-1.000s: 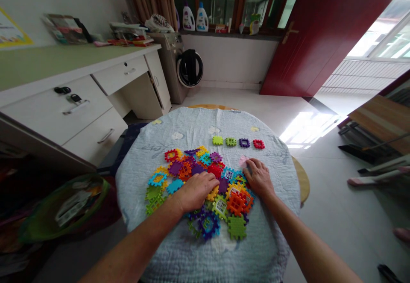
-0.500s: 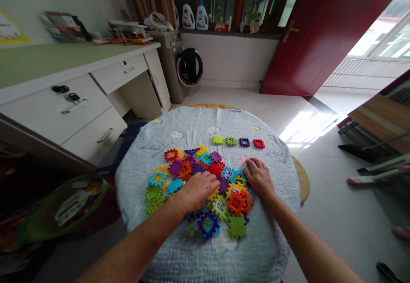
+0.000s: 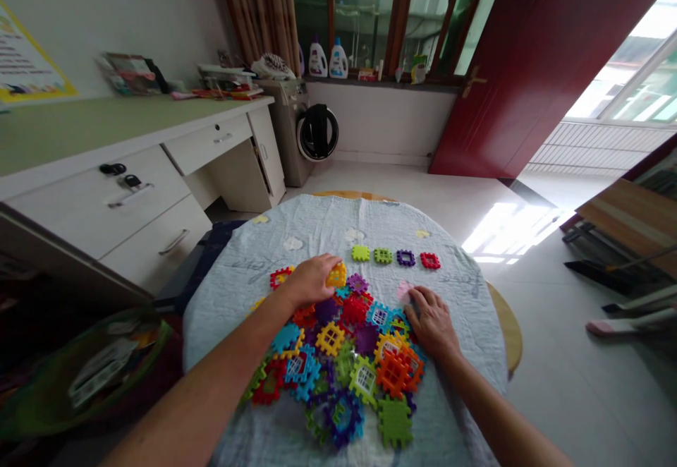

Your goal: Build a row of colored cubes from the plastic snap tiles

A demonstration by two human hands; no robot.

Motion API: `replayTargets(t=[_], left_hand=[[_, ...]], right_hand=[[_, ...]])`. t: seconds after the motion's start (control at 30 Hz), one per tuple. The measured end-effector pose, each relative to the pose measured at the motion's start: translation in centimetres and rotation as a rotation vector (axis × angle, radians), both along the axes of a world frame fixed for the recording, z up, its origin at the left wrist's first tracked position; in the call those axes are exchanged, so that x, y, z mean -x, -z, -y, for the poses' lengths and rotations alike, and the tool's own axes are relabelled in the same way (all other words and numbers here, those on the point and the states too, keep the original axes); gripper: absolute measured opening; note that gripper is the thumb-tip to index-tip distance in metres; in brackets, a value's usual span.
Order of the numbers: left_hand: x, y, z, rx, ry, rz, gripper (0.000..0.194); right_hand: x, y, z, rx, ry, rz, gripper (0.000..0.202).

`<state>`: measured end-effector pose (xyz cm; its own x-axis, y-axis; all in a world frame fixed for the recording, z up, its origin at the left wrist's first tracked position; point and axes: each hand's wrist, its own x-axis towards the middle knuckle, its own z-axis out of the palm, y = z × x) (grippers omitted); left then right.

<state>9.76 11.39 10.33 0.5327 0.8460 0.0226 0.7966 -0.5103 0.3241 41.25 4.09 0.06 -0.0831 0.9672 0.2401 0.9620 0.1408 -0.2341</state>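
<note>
A heap of colourful plastic interlocking building tiles covers the middle of the table. At its far edge my left hand (image 3: 312, 278) is closed on a yellow window tile (image 3: 337, 275), its fingertips on the tile's near side. My right hand (image 3: 432, 319) lies on the cloth at the heap's right side, fingers stretched out and holding nothing. Beyond the heap is a row of separate tiles: a lime solid tile (image 3: 360, 252), a green window tile (image 3: 382, 255), a purple frame tile (image 3: 405, 258) and a red frame tile (image 3: 430, 261). Another yellow window tile (image 3: 331, 339) lies mid-heap.
A pale blue patterned cloth (image 3: 317, 223) covers the round table. A white desk (image 3: 137, 128) stands on the left, above a green-rimmed bin (image 3: 153, 354). Behind are a washing machine (image 3: 290, 128) and a red door (image 3: 491, 100). A stool edge (image 3: 510, 326) shows at right.
My left hand has moved from the heap's middle to its far edge and now grips a yellow window tile. The right hand stays by the heap. The camera view has tilted up slightly.
</note>
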Motion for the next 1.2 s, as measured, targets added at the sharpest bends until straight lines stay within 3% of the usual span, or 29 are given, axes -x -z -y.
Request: replayTargets(t=[0.17,0.4,0.67,0.97,1.2], left_hand=[[-0.9,1.3,-6.8,0.025,-0.102,-0.157,0.051],[-2.6,3.9,-11.0,0.084,-0.106,-0.286,0.041],[-2.2,4.7,-12.9,0.141,-0.041,-0.373,0.052],[-2.4,4.5,-13.3,0.153,0.02,-0.395,0.046],[-2.5,4.6,-13.2,0.141,-0.016,-0.386,0.046]], right_hand=[[0.1,-0.2,0.1,0.0,-0.001,-0.01,0.035],[0.1,-0.1,0.0,0.002,0.008,-0.038,0.036],[0.4,-0.7,0.2,0.004,0.013,-0.052,0.034],[0.4,-0.7,0.2,-0.002,0.011,-0.048,0.034],[0.3,-0.4,0.1,0.009,0.005,-0.059,0.034]])
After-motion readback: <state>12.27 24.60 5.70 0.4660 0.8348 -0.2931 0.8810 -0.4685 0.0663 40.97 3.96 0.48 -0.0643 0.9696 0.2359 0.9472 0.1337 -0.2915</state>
